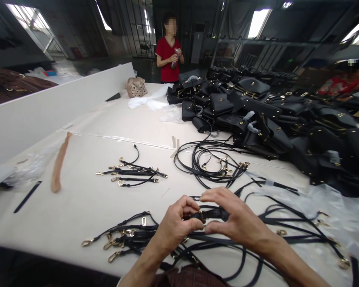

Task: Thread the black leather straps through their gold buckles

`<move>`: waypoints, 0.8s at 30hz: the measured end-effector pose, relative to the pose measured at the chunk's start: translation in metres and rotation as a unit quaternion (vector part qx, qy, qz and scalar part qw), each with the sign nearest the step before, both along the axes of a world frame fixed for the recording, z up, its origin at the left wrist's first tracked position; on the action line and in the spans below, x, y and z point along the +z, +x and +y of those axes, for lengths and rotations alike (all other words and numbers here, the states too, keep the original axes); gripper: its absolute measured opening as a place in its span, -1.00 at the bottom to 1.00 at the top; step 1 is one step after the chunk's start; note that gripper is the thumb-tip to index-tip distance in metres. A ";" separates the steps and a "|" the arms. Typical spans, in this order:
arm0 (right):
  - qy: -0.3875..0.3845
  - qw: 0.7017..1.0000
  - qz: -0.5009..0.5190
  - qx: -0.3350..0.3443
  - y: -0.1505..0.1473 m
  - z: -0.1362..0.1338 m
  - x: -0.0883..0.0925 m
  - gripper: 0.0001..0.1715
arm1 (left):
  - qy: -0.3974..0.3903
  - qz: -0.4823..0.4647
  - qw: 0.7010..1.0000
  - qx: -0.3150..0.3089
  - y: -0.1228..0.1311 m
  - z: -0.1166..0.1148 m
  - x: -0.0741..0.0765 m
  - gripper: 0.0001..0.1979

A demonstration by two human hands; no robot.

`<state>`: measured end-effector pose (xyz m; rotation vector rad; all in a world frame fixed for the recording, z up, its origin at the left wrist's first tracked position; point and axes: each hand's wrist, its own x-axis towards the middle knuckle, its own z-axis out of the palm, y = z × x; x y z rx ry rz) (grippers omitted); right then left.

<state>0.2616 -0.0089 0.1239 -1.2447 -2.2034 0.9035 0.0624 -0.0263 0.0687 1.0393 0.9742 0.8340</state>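
Observation:
Near the front of the table, my left hand [181, 219] pinches a black leather strap [217, 214] at its small buckle [199, 215]. My right hand [231, 211] is curled around the same strap, thumb below and fingers above, with the fingertips apart. Part of the strap is hidden in the right palm. Under and around both hands lie more black straps [242, 255]. To the left of my left hand, a bunch of straps ends in gold snap hooks [113, 243].
Short straps with clasps [134, 173] lie farther back, beside coiled long straps [197, 159]. Black handbags [227, 104] are heaped at the right. A tan strip [60, 163] lies left; plastic film [332, 211] lies right. A person in red [169, 56] stands behind the table; another is far right.

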 end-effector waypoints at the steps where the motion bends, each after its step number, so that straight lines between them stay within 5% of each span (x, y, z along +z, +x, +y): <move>1: 0.016 0.999 0.015 0.024 -0.002 -0.001 -0.002 -0.54 | -0.008 -0.032 0.999 0.000 0.000 0.001 -0.002 -0.72; 4: 0.040 0.997 0.058 0.032 -0.008 -0.004 -0.014 -0.78 | 0.040 -0.044 0.998 0.011 -0.003 0.004 -0.004 -0.72; 9: 0.100 0.991 0.087 0.000 -0.011 -0.005 -0.020 -0.84 | 0.215 0.200 0.955 0.042 -0.010 0.003 -0.004 -0.66; 14: 0.104 0.987 0.126 0.008 -0.014 -0.006 -0.020 -0.85 | 0.142 0.150 0.975 -0.086 -0.003 0.004 -0.003 -0.59; 24: 0.006 0.999 0.045 -0.006 -0.016 -0.011 -0.011 -0.86 | 0.012 -0.012 0.996 -0.089 0.006 -0.004 -0.005 -0.52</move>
